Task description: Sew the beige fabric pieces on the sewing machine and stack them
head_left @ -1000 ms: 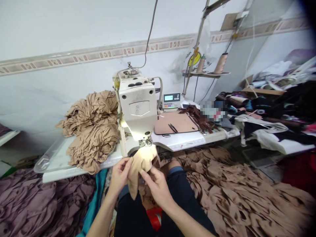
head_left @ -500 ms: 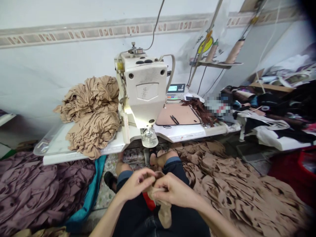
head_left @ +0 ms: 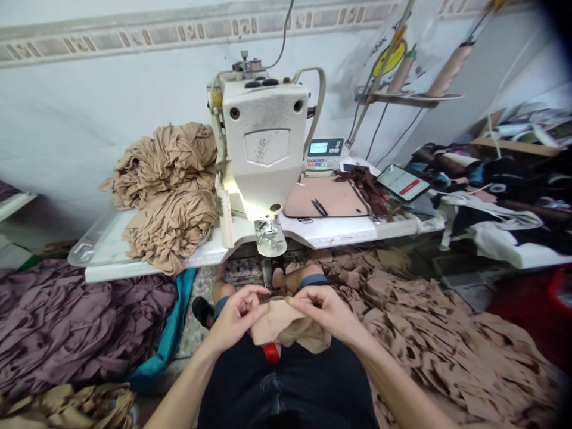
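Observation:
Above my lap, a small piece of beige fabric [head_left: 279,322] is stretched between my two hands. My left hand [head_left: 241,313] pinches its left edge between thumb and fingers. On the other side my right hand [head_left: 324,310] grips the upper right edge, thumb on top. The cloth hangs in loose folds below my right fingers, and a red patch [head_left: 271,353] shows beneath it over my dark shorts. Directly ahead stands a white sewing machine [head_left: 263,149], its lamp lit over the needle area. Neither hand touches the machine.
Heaped beige fabric [head_left: 167,196] lies left of the machine on the white table [head_left: 317,235]. Black thread snips [head_left: 319,207] rest on a pink mat [head_left: 297,199]. A phone [head_left: 404,182] lies farther right. Brown [head_left: 438,333] and purple [head_left: 80,328] fabric piles flank me below.
The bunched beige fabric is now spread open between my hands, which have moved apart and slightly upward. My view has shifted a little.

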Demonstrator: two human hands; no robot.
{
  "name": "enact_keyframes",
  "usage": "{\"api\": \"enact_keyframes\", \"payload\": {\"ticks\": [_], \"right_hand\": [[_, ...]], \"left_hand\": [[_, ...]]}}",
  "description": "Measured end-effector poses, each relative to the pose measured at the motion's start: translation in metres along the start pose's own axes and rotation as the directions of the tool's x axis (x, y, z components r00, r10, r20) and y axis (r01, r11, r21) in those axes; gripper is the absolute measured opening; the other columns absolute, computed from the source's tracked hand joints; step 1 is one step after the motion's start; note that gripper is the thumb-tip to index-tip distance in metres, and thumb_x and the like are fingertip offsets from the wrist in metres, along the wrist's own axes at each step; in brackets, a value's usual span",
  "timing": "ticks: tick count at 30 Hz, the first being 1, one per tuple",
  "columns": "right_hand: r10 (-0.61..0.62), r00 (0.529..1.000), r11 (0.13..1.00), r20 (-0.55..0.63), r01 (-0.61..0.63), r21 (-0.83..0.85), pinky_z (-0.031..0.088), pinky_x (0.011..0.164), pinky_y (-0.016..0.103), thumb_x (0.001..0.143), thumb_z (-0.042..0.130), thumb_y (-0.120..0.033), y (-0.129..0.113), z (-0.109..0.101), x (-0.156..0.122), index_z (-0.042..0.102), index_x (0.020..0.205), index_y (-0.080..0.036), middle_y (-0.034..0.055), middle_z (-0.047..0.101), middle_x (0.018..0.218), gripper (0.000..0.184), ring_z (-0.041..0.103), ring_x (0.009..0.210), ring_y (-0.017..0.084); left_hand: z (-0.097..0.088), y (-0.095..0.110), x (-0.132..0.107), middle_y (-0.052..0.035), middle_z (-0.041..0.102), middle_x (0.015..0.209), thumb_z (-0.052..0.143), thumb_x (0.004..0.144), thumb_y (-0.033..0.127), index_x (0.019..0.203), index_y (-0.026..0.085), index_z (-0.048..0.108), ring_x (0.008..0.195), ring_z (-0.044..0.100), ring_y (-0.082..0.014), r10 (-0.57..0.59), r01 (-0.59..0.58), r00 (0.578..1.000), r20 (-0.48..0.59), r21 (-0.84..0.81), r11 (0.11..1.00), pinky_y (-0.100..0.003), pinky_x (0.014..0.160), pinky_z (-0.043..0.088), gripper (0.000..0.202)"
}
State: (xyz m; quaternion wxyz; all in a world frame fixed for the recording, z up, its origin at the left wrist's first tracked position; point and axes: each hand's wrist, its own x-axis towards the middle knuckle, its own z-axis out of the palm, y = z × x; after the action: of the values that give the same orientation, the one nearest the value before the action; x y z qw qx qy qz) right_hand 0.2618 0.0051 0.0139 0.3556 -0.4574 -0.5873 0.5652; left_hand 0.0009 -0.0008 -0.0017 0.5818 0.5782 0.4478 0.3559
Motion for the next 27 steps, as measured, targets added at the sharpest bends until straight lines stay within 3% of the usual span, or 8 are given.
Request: {"api": "enact_keyframes", "payload": {"ticks": [2, 4, 8, 10, 12, 17, 22, 27], "right_hand": [[0.012, 1.0, 0.999, -0.028, -0.011, 0.053, 0.044, 0.059, 0.026, 0.089, 0.075, -0.061, 0.0, 0.004, 0.005, 0.073, 0.077, -0.014, 0.0022, 0.067, 0.068, 0.048, 0.056, 0.062, 0.015], [0.007, 0.999, 0.999, -0.046, -0.004, 0.054, 0.043, 0.057, 0.026, 0.089, 0.074, -0.06, -0.004, 0.007, 0.008, 0.072, 0.077, -0.015, 0.0017, 0.066, 0.066, 0.047, 0.055, 0.06, 0.015], [-0.151, 0.98, 0.982, -0.126, 0.134, -0.134, 0.041, 0.058, 0.027, 0.096, 0.069, -0.048, -0.023, 0.007, 0.006, 0.074, 0.077, -0.016, 0.0025, 0.067, 0.067, 0.037, 0.058, 0.062, 0.017], [-0.28, 0.947, 0.937, -0.159, 0.234, -0.258, 0.042, 0.062, 0.028, 0.099, 0.066, -0.04, -0.034, 0.007, 0.004, 0.077, 0.08, -0.017, 0.0031, 0.071, 0.071, 0.032, 0.061, 0.065, 0.018], [-0.385, 0.907, 0.888, -0.173, 0.313, -0.337, 0.044, 0.065, 0.029, 0.101, 0.066, -0.035, -0.043, 0.007, 0.003, 0.079, 0.083, -0.018, 0.003, 0.074, 0.073, 0.028, 0.063, 0.067, 0.018], [-0.434, 0.88, 0.856, -0.191, 0.337, -0.391, 0.047, 0.068, 0.029, 0.1, 0.067, -0.03, -0.048, 0.007, 0.009, 0.081, 0.084, -0.018, 0.0035, 0.077, 0.077, 0.025, 0.067, 0.069, 0.018], [-0.471, 0.861, 0.834, -0.192, 0.363, -0.416, 0.046, 0.066, 0.029, 0.1, 0.069, -0.029, -0.048, 0.01, 0.008, 0.08, 0.081, -0.018, 0.0028, 0.076, 0.073, 0.025, 0.066, 0.065, 0.017], [-0.565, 0.788, 0.784, -0.246, 0.419, -0.458, 0.044, 0.063, 0.028, 0.099, 0.068, -0.027, -0.056, 0.011, 0.009, 0.079, 0.078, -0.018, 0.0023, 0.071, 0.07, 0.025, 0.061, 0.062, 0.016]], "left_hand": [[-0.004, 0.005, 0.004, 0.0009, 0.059, 0.075, 0.076, 0.096, 0.049, 0.129, 0.018, 0.076, 0.064, 0.051, -0.0114, 0.043, -0.042, 0.999, -0.005, 0.035, 0.998, -0.02, 0.059, 0.041, 0.045], [-0.009, 0.011, 0.008, -0.0054, 0.07, 0.085, 0.072, 0.099, 0.046, 0.123, 0.02, 0.082, 0.073, 0.06, -0.0155, 0.121, -0.12, 0.993, 0.008, 0.168, 0.978, -0.023, 0.064, 0.047, 0.037], [-0.015, 0.027, 0.015, -0.0078, 0.076, 0.088, 0.063, 0.105, 0.036, 0.115, 0.022, 0.086, 0.079, 0.066, -0.0184, 0.308, -0.294, 0.95, 0.045, 0.456, 0.84, -0.027, 0.072, 0.049, 0.029], [-0.014, 0.032, 0.017, -0.0087, 0.08, 0.097, 0.062, 0.106, 0.033, 0.112, 0.022, 0.085, 0.087, 0.07, -0.0199, 0.34, -0.317, 0.94, 0.031, 0.453, 0.833, -0.028, 0.079, 0.052, 0.027], [-0.013, 0.034, 0.019, -0.0087, 0.081, 0.103, 0.064, 0.104, 0.035, 0.108, 0.02, 0.084, 0.091, 0.072, -0.0206, 0.307, -0.275, 0.951, -0.028, 0.376, 0.885, -0.027, 0.081, 0.053, 0.025], [-0.011, 0.032, 0.019, 0.0007, 0.068, 0.067, 0.073, 0.096, 0.045, 0.111, 0.018, 0.081, 0.058, 0.059, -0.0131, 0.168, -0.144, 0.975, -0.146, 0.166, 0.976, -0.02, 0.053, 0.042, 0.032], [-0.016, 0.035, 0.018, -0.0096, 0.085, 0.103, 0.07, 0.098, 0.035, 0.109, 0.021, 0.087, 0.09, 0.077, -0.0226, 0.32, -0.29, 0.944, -0.081, 0.258, 0.921, -0.028, 0.08, 0.058, 0.025], [-0.015, 0.044, 0.022, -0.009, 0.084, 0.093, 0.064, 0.102, 0.031, 0.099, 0.019, 0.087, 0.082, 0.075, -0.0207, 0.408, -0.361, 0.91, -0.078, 0.334, 0.871, -0.027, 0.076, 0.055, 0.026]]}}
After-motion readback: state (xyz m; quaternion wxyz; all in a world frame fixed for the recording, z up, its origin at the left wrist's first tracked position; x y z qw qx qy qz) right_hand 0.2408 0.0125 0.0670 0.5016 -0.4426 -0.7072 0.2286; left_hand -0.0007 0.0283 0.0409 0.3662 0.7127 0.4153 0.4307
